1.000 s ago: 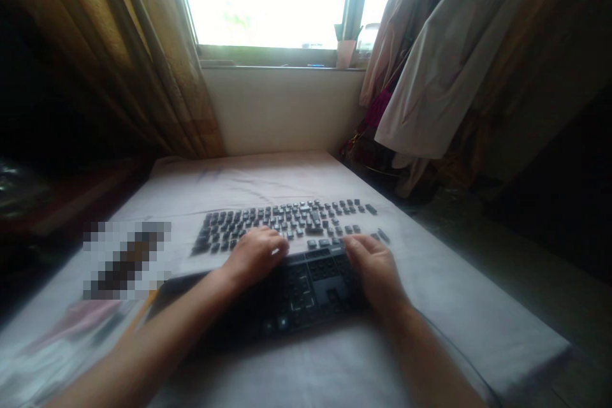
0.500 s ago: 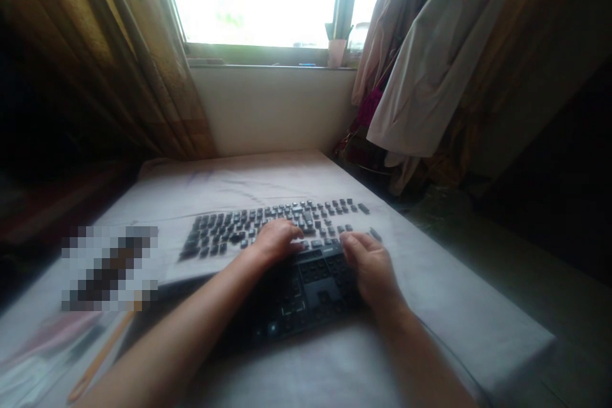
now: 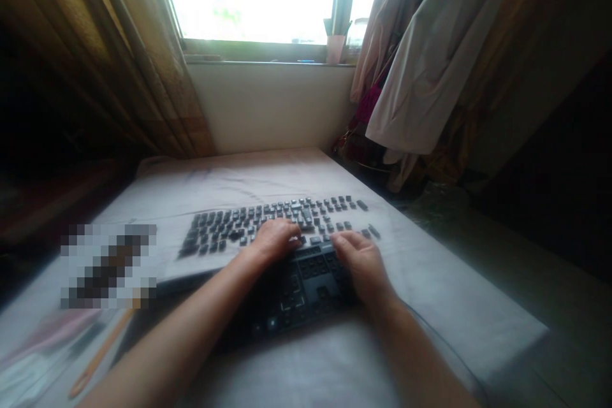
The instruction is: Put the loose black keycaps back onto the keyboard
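Note:
A black keyboard base [image 3: 321,293], stripped of many keys, lies on the cloth-covered table below my forearms. Beyond its far edge, loose black keycaps [image 3: 210,229] are set out in rows like a keyboard layout. My left hand [image 3: 277,237] is closed at the base's far edge beside the nearest keycaps, its fingers curled down and anything in them hidden. Over the base's right part, my right hand [image 3: 361,261] pinches thumb and forefinger together near the far edge. Whatever is between those fingertips is too small to make out.
An orange-handled tool, perhaps a brush [image 3: 105,350], lies at the left near a pink cloth [image 3: 62,331]. A cable [image 3: 444,344] runs along the right of the table [image 3: 459,306]. Clothes [image 3: 421,76] hang beyond the right edge, and a potted plant [image 3: 335,48] stands on the windowsill.
My right hand has shifted slightly left along the base's far edge, still pinched. My left hand has stayed almost in place. The keycap rows look the same.

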The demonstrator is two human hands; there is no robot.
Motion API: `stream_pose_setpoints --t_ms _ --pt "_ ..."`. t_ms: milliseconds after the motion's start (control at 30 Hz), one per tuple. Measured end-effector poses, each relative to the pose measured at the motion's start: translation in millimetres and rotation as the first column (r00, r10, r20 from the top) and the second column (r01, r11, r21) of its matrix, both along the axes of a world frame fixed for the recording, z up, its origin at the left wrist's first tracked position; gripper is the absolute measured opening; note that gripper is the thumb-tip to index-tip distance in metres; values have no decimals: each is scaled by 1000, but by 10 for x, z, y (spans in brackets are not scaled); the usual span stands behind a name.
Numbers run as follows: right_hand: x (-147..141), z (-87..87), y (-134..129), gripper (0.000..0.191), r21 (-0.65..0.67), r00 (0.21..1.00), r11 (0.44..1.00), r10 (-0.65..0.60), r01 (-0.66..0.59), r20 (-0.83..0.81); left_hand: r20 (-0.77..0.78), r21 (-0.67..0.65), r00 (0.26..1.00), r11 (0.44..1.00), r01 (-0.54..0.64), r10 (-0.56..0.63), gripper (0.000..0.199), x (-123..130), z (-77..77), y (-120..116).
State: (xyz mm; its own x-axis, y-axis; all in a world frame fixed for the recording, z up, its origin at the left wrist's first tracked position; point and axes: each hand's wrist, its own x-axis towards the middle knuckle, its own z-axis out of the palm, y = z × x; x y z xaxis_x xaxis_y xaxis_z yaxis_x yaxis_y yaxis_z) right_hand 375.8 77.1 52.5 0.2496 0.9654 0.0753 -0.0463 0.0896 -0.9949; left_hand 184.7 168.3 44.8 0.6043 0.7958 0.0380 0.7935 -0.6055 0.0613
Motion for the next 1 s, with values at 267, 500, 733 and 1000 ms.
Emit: stream_pose_setpoints --t_ms 267,500,733,1000 --pt "26 -18 10 48 -17 1000 1000 18 -18 0 -30 0 997 997 75 -75 36 143 83 49" --pt "5 -54 16 38 34 995 998 50 -53 82 103 46 993 997 -59 54 29 28 285 -148" --pt "-126 -37 -152 30 196 839 872 336 -449 428 321 7 944 997 -82 75 9 -349 207 -968" --pt "-198 -110 -245 21 197 581 719 335 -666 741 460 -39 880 993 -111 116 12 -447 -56 -1321"
